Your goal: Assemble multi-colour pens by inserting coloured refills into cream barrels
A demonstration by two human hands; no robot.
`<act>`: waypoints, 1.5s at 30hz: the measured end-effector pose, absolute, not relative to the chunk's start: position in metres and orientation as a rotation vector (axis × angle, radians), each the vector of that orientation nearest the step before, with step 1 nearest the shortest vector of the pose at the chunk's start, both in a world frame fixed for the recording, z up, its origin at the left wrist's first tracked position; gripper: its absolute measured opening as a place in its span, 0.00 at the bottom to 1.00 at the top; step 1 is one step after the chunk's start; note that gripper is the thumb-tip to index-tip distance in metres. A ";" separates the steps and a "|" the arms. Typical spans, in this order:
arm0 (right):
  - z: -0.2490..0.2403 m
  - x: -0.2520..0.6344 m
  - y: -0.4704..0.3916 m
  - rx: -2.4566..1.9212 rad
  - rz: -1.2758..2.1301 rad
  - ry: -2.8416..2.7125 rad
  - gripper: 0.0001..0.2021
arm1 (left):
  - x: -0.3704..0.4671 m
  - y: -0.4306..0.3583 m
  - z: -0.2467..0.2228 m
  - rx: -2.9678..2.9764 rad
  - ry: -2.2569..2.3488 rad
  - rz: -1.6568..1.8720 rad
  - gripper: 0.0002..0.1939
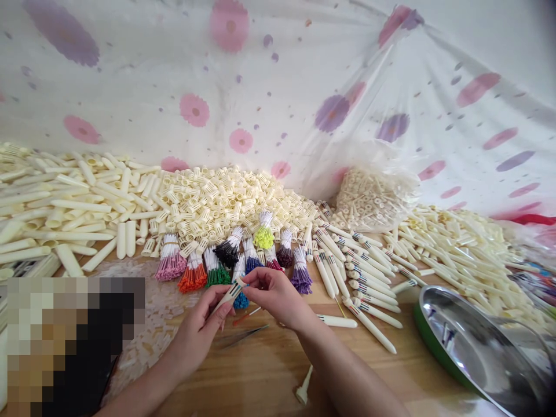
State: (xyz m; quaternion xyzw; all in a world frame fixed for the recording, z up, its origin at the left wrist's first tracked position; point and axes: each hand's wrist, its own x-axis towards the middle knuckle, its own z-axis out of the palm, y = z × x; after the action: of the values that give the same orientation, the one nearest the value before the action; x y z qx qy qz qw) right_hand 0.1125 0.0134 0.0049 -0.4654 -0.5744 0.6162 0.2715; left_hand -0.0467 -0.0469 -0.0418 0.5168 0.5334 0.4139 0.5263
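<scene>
left hand clamped on cream pen barrel | right hand pinched together at barrel tip, just beside left | risk: refill bundles right behind hands, easily knocked over; loose barrel on tabletop could roll

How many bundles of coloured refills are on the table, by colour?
pink bundle: 1
orange bundle: 1
green bundle: 1
black bundle: 1
blue bundles: 2
yellow bundle: 1
red bundle: 1
purple bundles: 2
Total: 10
</scene>
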 end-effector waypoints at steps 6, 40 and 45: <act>0.004 0.110 0.010 -1.232 1.556 -1.630 0.04 | -0.046 -0.046 -0.040 1.145 1.212 1.010 0.16; 0.007 0.115 0.006 -1.166 1.511 -1.645 0.07 | -0.044 -0.047 -0.030 0.882 1.063 0.981 0.17; 0.005 0.110 0.003 -1.155 1.510 -1.566 0.07 | -0.044 -0.047 -0.026 0.850 1.047 1.005 0.17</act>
State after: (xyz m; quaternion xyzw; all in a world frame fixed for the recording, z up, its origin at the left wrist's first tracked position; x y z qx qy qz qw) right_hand 0.1097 0.0027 0.0051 -0.4421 -0.5997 0.5782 0.3326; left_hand -0.0441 -0.0467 -0.0263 0.3766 0.4640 0.4453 0.6668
